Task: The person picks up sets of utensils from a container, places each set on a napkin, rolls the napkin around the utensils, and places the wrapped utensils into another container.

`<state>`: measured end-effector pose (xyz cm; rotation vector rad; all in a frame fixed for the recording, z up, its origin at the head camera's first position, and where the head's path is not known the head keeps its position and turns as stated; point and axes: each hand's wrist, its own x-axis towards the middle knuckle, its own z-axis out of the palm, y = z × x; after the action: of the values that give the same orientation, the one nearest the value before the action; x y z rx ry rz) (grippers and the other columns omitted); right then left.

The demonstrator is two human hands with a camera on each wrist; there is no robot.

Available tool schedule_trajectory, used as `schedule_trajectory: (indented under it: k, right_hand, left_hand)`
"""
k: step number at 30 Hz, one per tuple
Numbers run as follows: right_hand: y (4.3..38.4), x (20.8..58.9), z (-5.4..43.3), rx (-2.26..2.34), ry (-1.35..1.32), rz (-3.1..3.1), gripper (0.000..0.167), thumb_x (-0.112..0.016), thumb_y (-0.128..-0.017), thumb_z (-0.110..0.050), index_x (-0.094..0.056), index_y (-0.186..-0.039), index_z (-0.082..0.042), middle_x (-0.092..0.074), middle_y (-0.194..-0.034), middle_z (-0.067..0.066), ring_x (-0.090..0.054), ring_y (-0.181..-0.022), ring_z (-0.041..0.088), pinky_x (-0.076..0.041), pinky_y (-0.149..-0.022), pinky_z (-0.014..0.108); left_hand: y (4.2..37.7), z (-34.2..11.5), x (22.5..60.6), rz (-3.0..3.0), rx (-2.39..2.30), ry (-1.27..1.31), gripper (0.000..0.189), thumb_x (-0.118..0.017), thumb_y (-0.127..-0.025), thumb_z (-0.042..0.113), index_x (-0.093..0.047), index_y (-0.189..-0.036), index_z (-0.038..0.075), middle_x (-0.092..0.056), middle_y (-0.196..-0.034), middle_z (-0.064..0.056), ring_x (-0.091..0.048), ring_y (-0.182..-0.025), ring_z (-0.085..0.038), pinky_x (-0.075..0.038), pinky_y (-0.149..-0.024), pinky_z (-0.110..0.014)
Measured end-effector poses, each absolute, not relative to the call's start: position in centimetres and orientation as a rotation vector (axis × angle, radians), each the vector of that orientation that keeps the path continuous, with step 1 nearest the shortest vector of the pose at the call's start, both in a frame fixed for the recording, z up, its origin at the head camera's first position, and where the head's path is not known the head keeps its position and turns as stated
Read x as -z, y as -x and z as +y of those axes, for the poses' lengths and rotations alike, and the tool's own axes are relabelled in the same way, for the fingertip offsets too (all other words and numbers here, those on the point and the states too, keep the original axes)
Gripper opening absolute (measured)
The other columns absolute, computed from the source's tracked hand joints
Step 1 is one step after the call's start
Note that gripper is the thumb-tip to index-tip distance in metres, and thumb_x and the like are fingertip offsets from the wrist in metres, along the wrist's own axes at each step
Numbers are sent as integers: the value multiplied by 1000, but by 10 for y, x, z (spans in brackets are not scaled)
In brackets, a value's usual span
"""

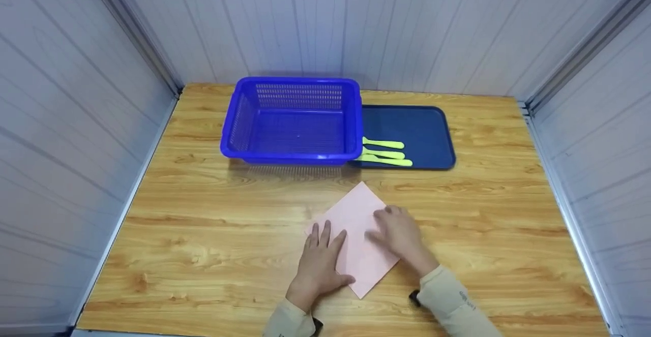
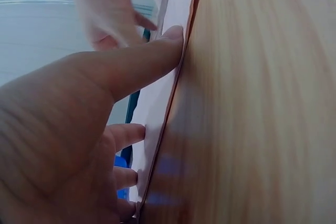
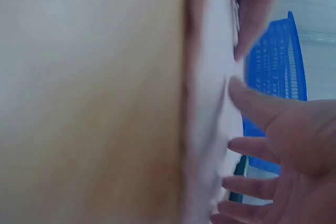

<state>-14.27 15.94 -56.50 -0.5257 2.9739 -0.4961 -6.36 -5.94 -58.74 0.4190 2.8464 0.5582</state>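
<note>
A pink square sheet point(image 1: 358, 210), layered at its edge, lies cornerwise on the wooden table; whether it is paper or cloth I cannot tell. My left hand point(image 1: 319, 266) rests along its left side with fingers spread. In the left wrist view, the thumb point(image 2: 152, 51) of that hand presses on the sheet near its edge. Over the right corner is my right hand point(image 1: 402, 233), its fingers loosely bent and touching or just above the surface. The right wrist view shows those fingers point(image 3: 252, 187) apart, with nothing pinched between them.
Behind the sheet stands a blue plastic basket point(image 1: 295, 157). A dark blue tray point(image 1: 430, 133) lies to its right, partly covered by it. Several yellow-green utensil handles point(image 1: 386, 144) stick out on the tray, their heads hidden by the basket. Pale panels point(image 1: 407, 32) enclose the table.
</note>
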Motion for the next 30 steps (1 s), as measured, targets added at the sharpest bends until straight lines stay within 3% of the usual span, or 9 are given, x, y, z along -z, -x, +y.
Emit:
schedule_trajectory:
  k: [4, 9, 12, 22, 30]
  right_hand:
    - [190, 551, 177, 594, 525, 3031, 35, -67, -92, -31, -67, -112, -2, -64, -109, 19, -59, -99, 38, -49, -83, 53]
    - [251, 548, 186, 609, 535, 2961, 33, -63, -95, -23, -65, -121, -2, -62, -121, 17, -55, -114, 37, -44, -95, 51]
    - [272, 555, 185, 532, 552, 2877, 33, -61, -96, -21, -64, -124, -3, -62, -124, 15, -55, -116, 35, -45, -96, 50]
    - [283, 570, 194, 210, 551, 2864, 35, -62, -95, -18, -62, -126, -3, -59, -120, 19, -51, -108, 39, -44, -89, 56]
    - [295, 565, 203, 248, 601, 2949, 25, -65, -92, -10, -67, -117, -6, -65, -111, 14, -56, -102, 36, -43, -84, 51]
  left_hand:
    - [61, -60, 588, 2839, -568, -423, 104, -78, -67, 62, -37, -151, 16, -18, -156, -26, -9, -141, -50, -18, -112, -58]
    - [56, -62, 589, 2838, -576, -401, 106, -79, -66, 62, -37, -151, 16, -17, -156, -26, -9, -141, -50, -18, -111, -59]
    - [51, -62, 590, 2842, -570, -396, 106, -79, -65, 63, -38, -150, 16, -19, -155, -27, -11, -140, -52, -21, -110, -61]
    - [41, -54, 591, 2857, -466, -390, 108, -75, -65, 69, -37, -151, 17, -21, -155, -26, -15, -139, -52, -24, -109, -59]
    - [45, -55, 587, 2904, -456, -384, 107, -74, -66, 69, -37, -151, 17, -21, -155, -26, -16, -139, -52, -25, -109, -59]
